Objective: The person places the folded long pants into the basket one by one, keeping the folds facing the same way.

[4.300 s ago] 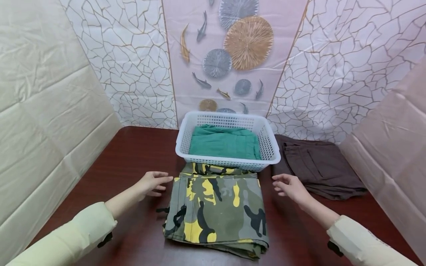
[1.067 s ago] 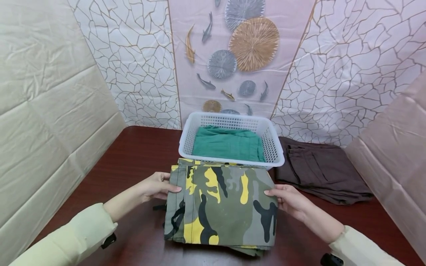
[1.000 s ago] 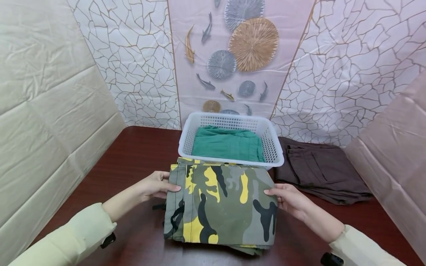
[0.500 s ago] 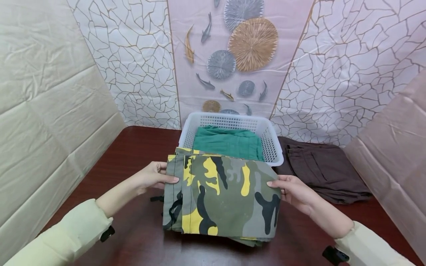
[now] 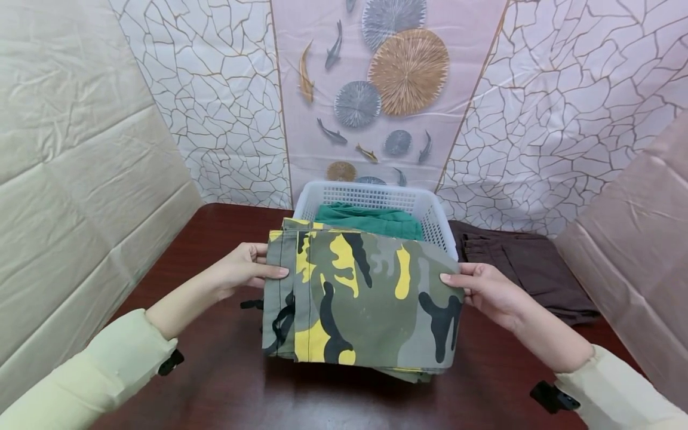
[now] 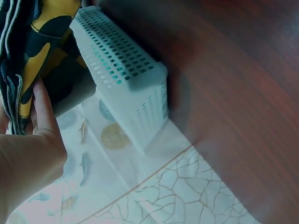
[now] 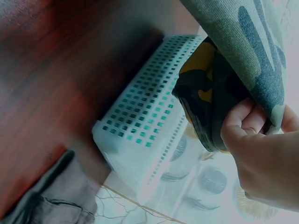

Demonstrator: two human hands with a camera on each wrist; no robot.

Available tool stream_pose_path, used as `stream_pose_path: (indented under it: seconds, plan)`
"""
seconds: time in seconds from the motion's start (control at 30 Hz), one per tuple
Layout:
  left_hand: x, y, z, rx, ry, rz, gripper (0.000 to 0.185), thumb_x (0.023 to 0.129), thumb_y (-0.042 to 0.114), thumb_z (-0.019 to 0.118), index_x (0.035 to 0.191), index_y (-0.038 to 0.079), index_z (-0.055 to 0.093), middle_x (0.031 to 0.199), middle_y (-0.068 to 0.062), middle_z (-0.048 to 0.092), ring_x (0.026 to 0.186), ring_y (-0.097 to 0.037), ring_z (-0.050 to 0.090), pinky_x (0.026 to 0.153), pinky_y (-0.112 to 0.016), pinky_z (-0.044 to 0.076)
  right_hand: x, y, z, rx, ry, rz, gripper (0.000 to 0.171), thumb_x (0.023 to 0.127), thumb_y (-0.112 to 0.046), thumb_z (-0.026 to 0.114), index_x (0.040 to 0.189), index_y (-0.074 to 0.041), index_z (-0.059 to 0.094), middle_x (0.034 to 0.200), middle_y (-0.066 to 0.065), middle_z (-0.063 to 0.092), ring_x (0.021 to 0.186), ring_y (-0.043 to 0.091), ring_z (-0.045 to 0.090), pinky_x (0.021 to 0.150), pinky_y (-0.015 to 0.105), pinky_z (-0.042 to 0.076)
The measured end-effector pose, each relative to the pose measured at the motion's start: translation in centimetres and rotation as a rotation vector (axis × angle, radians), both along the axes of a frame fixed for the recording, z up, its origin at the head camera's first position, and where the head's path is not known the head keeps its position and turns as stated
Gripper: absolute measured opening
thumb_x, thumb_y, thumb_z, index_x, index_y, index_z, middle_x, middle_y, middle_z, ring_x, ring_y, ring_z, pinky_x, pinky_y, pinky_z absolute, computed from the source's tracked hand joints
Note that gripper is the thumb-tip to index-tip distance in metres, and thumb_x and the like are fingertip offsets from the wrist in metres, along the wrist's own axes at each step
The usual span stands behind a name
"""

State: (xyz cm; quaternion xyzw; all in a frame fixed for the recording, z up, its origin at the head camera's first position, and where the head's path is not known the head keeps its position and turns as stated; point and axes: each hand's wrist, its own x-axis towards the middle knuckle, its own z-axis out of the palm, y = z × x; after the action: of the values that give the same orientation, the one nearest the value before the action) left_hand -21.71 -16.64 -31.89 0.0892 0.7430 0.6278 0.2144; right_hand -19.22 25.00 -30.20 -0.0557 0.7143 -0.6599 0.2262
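Folded camouflage pants (image 5: pixel 371 304) in grey, olive, yellow and black hang raised above the table, overlapping the front of a white plastic basket (image 5: pixel 442 230). My left hand (image 5: pixel 242 269) grips their left edge, thumb on top and fingers behind. On the opposite edge, my right hand (image 5: pixel 491 292) pinches the fabric the same way. Black straps dangle from the left side of the pants. Inside the basket lies a folded green garment (image 5: pixel 371 221), its front part hidden. In the right wrist view, the lower layers of the pants (image 7: pixel 196 93) sag apart from the top layer.
A folded dark brown garment (image 5: pixel 524 269) lies on the table to the right of the basket. The dark red wooden table (image 5: pixel 177 263) reaches back to a patterned backdrop (image 5: pixel 226 107), with pale cloth walls (image 5: pixel 70 197) at both sides.
Both hands went from beside the pants to gripping their edges. The pants have risen off the table and moved forward, now covering the basket's front rim.
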Motion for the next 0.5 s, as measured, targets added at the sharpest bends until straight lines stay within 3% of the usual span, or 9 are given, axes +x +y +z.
stream_pose_path:
  seconds: [0.3, 0.5]
  plan:
    - [0.4, 0.3, 1.1, 0.005, 0.003, 0.022, 0.054, 0.084, 0.011, 0.07, 0.13, -0.007, 0.049, 0.091, 0.003, 0.072, 0.08, -0.011, 0.07, 0.078, -0.036, 0.057, -0.2, 0.6, 1.0, -0.094, -0.022, 0.05, 0.018, 0.095, -0.007, 0.054, 0.096, -0.019, 0.067, 0.088, -0.005, 0.073, 0.08, 0.008, 0.07, 0.075, 0.025, 0.056]
    - [0.8, 0.4, 2.5, 0.017, 0.026, 0.012, 0.054, 0.085, 0.008, 0.068, 0.131, -0.006, 0.047, 0.091, 0.005, 0.072, 0.081, -0.01, 0.07, 0.077, -0.036, 0.057, -0.1, 1.0, 2.0, -0.089, 0.035, 0.059, 0.021, 0.096, -0.006, 0.051, 0.101, -0.019, 0.067, 0.091, -0.005, 0.073, 0.082, 0.008, 0.069, 0.075, 0.026, 0.056]
